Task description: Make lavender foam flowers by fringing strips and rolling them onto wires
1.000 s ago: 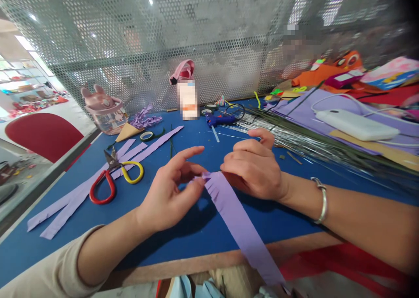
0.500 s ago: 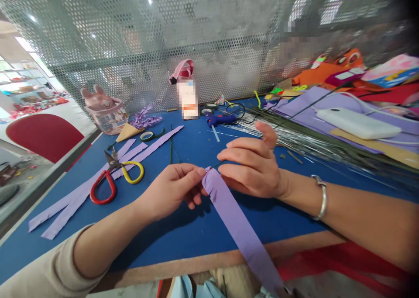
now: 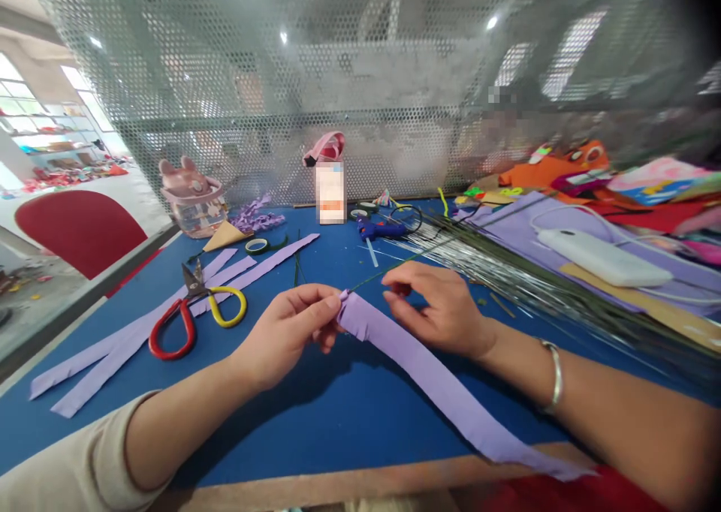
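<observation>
My left hand [image 3: 298, 320] is closed, pinching the gathered end of a purple crepe paper strip [image 3: 428, 365] between thumb and fingers. A thin green wire stem [image 3: 369, 278] runs out from that pinched end toward the upper right, past my right hand [image 3: 436, 305]. The right hand hovers beside the strip, fingers bent and slightly apart, with nothing seen in them. From the pinch, the strip slants down to the right, its far end over the table's front edge. Small cuts or creases show along the strip near the left hand.
Scissors [image 3: 194, 298] with red and yellow handles lie on purple strips [image 3: 121, 347] at left. Behind stand a clear pink-lidded bottle [image 3: 194, 204], tape roll [image 3: 257, 247] and blue glue gun [image 3: 383, 229]. Wire stems [image 3: 507, 272] and a white power bank [image 3: 602, 257] lie at right.
My right hand has lowered and its raised fingers have curled in, away from the stem. The strip's loose end has swung to the right. The view has tilted up slightly.
</observation>
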`<control>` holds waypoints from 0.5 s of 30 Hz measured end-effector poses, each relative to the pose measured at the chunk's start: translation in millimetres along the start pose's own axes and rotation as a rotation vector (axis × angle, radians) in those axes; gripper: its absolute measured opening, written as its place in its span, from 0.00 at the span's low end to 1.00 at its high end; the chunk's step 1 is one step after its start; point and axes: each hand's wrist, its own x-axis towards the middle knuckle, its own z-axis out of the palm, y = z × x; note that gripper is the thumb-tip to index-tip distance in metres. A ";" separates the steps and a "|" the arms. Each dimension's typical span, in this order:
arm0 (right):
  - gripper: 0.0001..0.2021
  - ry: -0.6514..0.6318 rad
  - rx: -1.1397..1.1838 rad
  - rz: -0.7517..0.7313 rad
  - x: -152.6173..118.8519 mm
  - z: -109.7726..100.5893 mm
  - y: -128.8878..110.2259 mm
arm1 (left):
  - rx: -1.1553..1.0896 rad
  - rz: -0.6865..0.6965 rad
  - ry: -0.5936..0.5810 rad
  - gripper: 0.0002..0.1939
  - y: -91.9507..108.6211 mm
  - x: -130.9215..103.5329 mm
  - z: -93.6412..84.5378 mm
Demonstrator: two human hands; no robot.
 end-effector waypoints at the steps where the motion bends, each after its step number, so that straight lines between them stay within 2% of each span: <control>1: 0.07 -0.057 0.035 0.065 -0.6 2.9 -0.1 | -0.007 -0.006 -0.015 0.12 -1.0 -0.2 0.7; 3: 0.13 -0.180 0.142 0.136 -0.9 7.7 -3.4 | -0.004 -0.027 -0.036 0.11 -2.9 -0.5 2.5; 5: 0.14 -0.237 0.277 0.161 0.2 10.5 -9.5 | 0.012 -0.048 -0.042 0.11 -4.5 -0.8 4.3; 10: 0.08 -0.204 0.460 0.231 5.5 10.4 -22.7 | 0.105 -0.055 -0.032 0.11 -5.3 -3.0 8.6; 15: 0.03 -0.152 0.575 0.303 6.3 9.8 -25.2 | 0.220 -0.040 0.013 0.12 -3.9 -7.3 14.1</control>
